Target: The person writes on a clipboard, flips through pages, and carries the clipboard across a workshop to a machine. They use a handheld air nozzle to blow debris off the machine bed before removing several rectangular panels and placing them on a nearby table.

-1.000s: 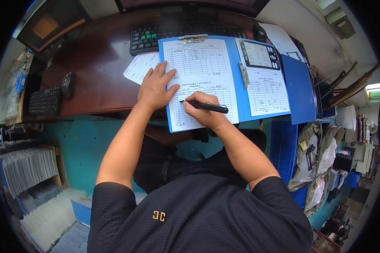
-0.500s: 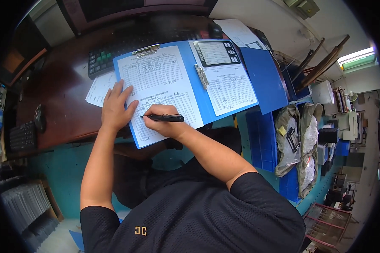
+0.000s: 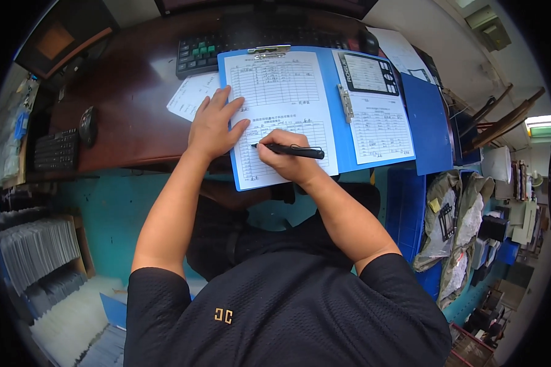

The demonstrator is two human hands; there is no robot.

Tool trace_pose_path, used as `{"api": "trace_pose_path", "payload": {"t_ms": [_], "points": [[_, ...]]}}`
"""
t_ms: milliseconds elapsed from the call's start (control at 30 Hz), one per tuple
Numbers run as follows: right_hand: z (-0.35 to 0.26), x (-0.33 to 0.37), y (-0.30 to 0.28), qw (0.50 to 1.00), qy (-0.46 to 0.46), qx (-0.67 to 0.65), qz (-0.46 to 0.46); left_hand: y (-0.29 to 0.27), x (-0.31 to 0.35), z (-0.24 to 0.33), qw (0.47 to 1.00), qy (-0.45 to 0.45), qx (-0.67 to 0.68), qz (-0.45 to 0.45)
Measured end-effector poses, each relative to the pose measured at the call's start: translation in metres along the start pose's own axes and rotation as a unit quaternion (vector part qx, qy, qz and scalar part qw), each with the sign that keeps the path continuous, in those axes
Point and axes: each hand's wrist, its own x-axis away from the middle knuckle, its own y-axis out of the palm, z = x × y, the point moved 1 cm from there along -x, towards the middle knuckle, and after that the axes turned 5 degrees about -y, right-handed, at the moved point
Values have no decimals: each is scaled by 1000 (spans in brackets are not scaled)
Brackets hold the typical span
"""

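Observation:
An open blue clipboard folder (image 3: 346, 156) lies at the front edge of the dark desk. Under its left clip sit white printed forms (image 3: 274, 98) with tables, partly filled in by hand. My right hand (image 3: 283, 155) grips a black pen (image 3: 300, 150), its tip at the left columns of the lower form. Flat on the left margin of the papers rests my left hand (image 3: 216, 125), fingers spread, holding nothing. The folder's right side carries another clipped form (image 3: 382, 131), with a black-framed card (image 3: 370, 73) over its top.
Behind the folder is a black keyboard (image 3: 197, 54) with some green keys. Further left are a mouse (image 3: 88, 126) and a second keyboard (image 3: 56, 150). Blue bins (image 3: 404, 205) with bagged parts stand right of my arm. Stacked grey sheets (image 3: 37, 248) are at the lower left.
The whole view has shifted, so the desk, folder and both hands appear further right and slightly higher. The pen stays in my right hand at the lower form; my left hand stays on the paper.

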Motion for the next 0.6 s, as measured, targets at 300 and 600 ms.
{"api": "trace_pose_path", "payload": {"t_ms": [300,600], "points": [[-2,-2,2,1000,22,-6,16,-2,1,-2,1000,-3,3,-6],[-1,-1,2,1000,15,-10,23,0,2,-3,1000,0,5,-1]]}}
